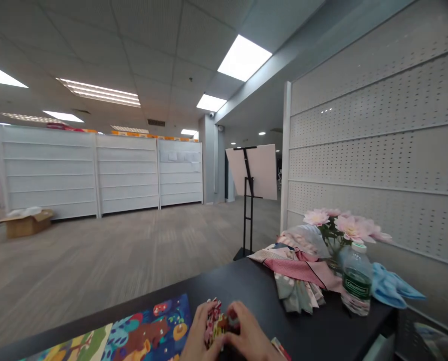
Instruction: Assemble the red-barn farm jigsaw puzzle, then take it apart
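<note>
Left hand (194, 335) and right hand (251, 335) sit together at the bottom edge of the view, over the near part of a black table (246, 286). Both hands are curled inward, fingers bent, and grip between them a small stack of colourful puzzle pieces (218, 321). The stack stands on edge between the two palms; the left hand's fingers wrap its left side, and the right hand's fingers cover its right side and top. The lower parts of both hands are cut off by the frame edge.

Just left of the left hand, flat on the table, lies a colourful assembled puzzle picture (149, 331) showing cartoon animals on a blue and green ground. Its near edge runs out of view.

Just beside the right hand, at the lower frame edge, a small red-edged item (281, 348) shows partly; what it is cannot be told.

Beyond and right of the right hand, well apart, a heap of patterned cloths (302, 271) lies on the table. Right of the heap stands a plastic water bottle (356, 286) with a green label, upright. Just behind the bottle stand pink flowers (340, 225). A blue cloth (391, 288) lies just right of the bottle.

Behind the table's far edge, a black stand with a white board (252, 173) rests on the floor.
</note>
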Demonstrator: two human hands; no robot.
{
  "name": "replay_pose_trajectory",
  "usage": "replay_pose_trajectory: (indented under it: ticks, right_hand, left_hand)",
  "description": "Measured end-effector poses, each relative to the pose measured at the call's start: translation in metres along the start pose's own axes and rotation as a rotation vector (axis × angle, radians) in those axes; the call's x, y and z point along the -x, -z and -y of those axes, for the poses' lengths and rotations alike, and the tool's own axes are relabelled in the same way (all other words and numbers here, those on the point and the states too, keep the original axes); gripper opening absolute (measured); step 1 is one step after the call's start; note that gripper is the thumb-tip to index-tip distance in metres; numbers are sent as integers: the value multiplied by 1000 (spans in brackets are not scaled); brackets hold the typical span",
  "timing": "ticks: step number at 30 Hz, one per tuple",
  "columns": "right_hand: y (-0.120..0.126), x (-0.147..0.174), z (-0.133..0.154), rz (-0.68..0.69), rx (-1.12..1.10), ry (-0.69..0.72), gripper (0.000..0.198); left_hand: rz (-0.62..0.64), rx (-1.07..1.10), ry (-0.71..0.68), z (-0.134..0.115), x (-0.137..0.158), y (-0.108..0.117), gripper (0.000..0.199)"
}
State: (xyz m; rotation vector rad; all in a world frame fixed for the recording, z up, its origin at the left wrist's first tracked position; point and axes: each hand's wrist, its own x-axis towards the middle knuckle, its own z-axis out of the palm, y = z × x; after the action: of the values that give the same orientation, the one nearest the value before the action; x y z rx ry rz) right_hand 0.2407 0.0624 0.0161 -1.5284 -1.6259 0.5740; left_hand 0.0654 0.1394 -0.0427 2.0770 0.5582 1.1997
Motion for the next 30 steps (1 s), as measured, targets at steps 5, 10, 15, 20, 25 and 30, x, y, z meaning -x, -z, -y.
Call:
replay_pose_trajectory:
  ticks: [5,10,15,20,25,30]
  right_hand:
    - [32,23,12,7,325,27,55]
    - [57,70,-9,11,625,-375,83]
    - [37,102,-19,49,693,-334,61]
    - [43,88,5,16,543,-352,75]
    - [46,68,12,33,444,-345,89]
    - [37,64,-11,-35,292,-169,74]
  left_hand:
    - [55,-38,59,-25,0,6,58]
    - [49,-59,147,-47,-5,7,70]
    - [68,-40,162,-53,-5,7,71]
    - [82,-46,176,-57,-2,10,74]
    - [81,-39,165,-63,-3,11,72]
    - [76,-7,160,-66,-3,11,72]
